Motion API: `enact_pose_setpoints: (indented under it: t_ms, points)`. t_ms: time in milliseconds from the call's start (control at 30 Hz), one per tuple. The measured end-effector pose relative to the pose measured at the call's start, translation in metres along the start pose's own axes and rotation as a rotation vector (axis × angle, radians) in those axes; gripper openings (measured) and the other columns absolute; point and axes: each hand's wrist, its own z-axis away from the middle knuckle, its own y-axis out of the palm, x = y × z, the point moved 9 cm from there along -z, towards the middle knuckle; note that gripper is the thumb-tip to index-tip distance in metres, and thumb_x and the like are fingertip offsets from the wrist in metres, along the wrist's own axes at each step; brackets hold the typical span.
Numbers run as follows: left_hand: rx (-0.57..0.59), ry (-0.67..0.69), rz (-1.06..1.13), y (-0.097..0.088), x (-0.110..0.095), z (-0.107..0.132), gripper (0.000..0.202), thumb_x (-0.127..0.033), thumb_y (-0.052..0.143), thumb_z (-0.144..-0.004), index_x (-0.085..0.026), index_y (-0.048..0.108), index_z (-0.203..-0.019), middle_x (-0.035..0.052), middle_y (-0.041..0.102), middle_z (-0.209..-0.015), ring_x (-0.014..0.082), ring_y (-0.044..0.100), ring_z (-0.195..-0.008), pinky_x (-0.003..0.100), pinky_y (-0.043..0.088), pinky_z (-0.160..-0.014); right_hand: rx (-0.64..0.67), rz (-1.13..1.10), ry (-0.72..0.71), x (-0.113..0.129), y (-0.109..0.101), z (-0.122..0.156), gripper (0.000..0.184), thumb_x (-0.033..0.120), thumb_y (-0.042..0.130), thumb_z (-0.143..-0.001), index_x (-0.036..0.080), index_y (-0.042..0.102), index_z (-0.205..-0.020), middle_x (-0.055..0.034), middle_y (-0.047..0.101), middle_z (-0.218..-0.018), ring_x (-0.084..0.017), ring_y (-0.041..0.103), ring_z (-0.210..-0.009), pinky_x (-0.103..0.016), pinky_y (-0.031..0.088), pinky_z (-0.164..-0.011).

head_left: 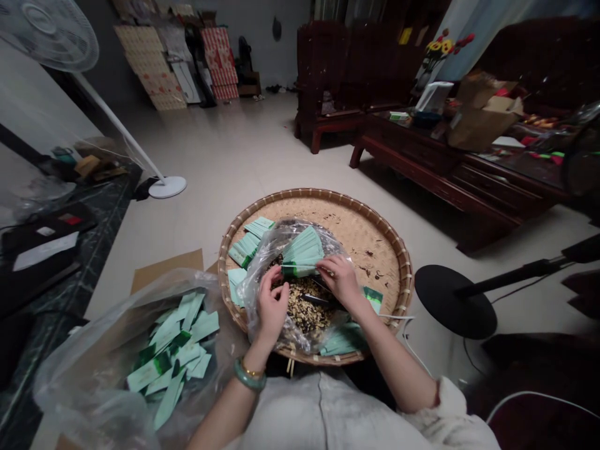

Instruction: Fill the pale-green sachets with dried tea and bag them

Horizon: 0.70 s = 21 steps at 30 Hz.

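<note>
A fanned bundle of pale green paper packets (304, 247) lies in an open clear plastic bag (259, 278). A thin pale band (300, 267) crosses the bundle's darker green lower end. At its right side, my right hand (341, 281) pinches the band with thumb and fingertips. My left hand (272, 303) is by the bundle's left end, fingers curved and thumb apart; its fingertips come close to the band, and contact is unclear. Dark and yellowish dried flakes (304, 312) fill the bag below, with a dark pen-like object (317, 300) on them.
The round woven tray (375, 234) holds more packet stacks (244, 249) at left and packets (344, 339) near its front rim. A large plastic bag (94, 350) of loose packets stands at left. Fan bases (167, 187) and a low wooden table (422, 165) stand around.
</note>
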Motion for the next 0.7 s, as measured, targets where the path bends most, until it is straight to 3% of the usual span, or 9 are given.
enact_pose_setpoints:
  t_ms: [100,167,200,267,333,433,533,700]
  points:
    - [-0.044,0.264,-0.281,-0.002,-0.030,0.005,0.060,-0.022,0.068,-0.072,-0.021,0.049,-0.128,0.0145,0.046,-0.138,0.0284,0.044,-0.126,0.042,0.049,-0.092,0.101,-0.103,-0.131,0.025,-0.015,-0.004,0.016,0.022,0.052,-0.090,0.023,0.067,-0.095,-0.0079,0.066,-0.097,-0.021,0.056,-0.094,-0.036,0.048,-0.082]
    - [-0.036,0.307,-0.329,-0.003,-0.036,0.006,0.069,-0.019,0.070,-0.070,-0.022,0.044,-0.133,0.0139,0.049,-0.136,0.0277,0.045,-0.126,0.042,0.048,-0.093,0.188,-0.156,-0.175,0.038,-0.020,-0.004,0.019,0.023,0.049,-0.092,0.024,0.067,-0.099,-0.0072,0.066,-0.096,-0.020,0.058,-0.091,-0.035,0.048,-0.080]
    - [-0.004,0.297,-0.309,-0.001,-0.036,0.005,0.064,-0.019,0.069,-0.071,-0.021,0.048,-0.131,0.0130,0.055,-0.130,0.0263,0.050,-0.120,0.041,0.049,-0.092,0.213,-0.181,-0.178,0.041,-0.021,-0.004,0.020,0.022,0.048,-0.093,0.024,0.066,-0.100,-0.0068,0.067,-0.095,-0.019,0.059,-0.089,-0.034,0.049,-0.079]
    - [0.075,0.215,-0.232,0.002,-0.029,0.003,0.039,-0.022,0.065,-0.074,-0.020,0.063,-0.113,0.0093,0.068,-0.107,0.0226,0.062,-0.101,0.037,0.051,-0.086,0.190,-0.226,-0.140,0.042,-0.024,-0.002,0.022,0.022,0.047,-0.093,0.024,0.065,-0.106,-0.0065,0.067,-0.095,-0.018,0.061,-0.087,-0.033,0.050,-0.076]
    - [0.099,0.061,-0.158,0.003,-0.014,0.003,0.020,-0.029,0.065,-0.075,-0.018,0.072,-0.090,0.0057,0.072,-0.084,0.0187,0.066,-0.077,0.032,0.053,-0.075,0.073,-0.243,-0.042,0.033,-0.028,0.000,0.025,0.024,0.050,-0.092,0.024,0.061,-0.114,-0.0070,0.068,-0.097,-0.018,0.062,-0.085,-0.032,0.052,-0.074]
    - [0.016,-0.185,-0.047,-0.002,0.011,0.007,0.028,-0.036,0.071,-0.068,-0.014,0.074,-0.084,0.0039,0.071,-0.070,0.0142,0.060,-0.056,0.026,0.050,-0.056,-0.105,-0.219,0.122,0.018,-0.027,0.011,0.031,0.029,0.055,-0.089,0.023,0.060,-0.119,-0.0078,0.069,-0.098,-0.019,0.064,-0.085,-0.033,0.053,-0.074]
    - [-0.035,-0.291,0.100,-0.001,0.022,0.014,0.034,-0.038,0.074,-0.064,-0.012,0.073,-0.085,0.0044,0.072,-0.073,0.0141,0.062,-0.061,0.025,0.050,-0.061,-0.174,-0.196,0.183,0.018,-0.022,0.022,0.028,0.029,0.055,-0.088,0.023,0.065,-0.114,-0.0088,0.070,-0.102,-0.022,0.065,-0.093,-0.037,0.053,-0.082]
    - [-0.005,-0.310,0.160,0.007,0.024,0.020,0.032,-0.037,0.075,-0.065,-0.012,0.073,-0.085,0.0053,0.074,-0.081,0.0159,0.064,-0.070,0.027,0.050,-0.070,-0.227,-0.206,0.151,0.031,-0.023,0.026,0.029,0.025,0.051,-0.090,0.023,0.065,-0.114,-0.0096,0.070,-0.105,-0.023,0.063,-0.098,-0.041,0.050,-0.088]
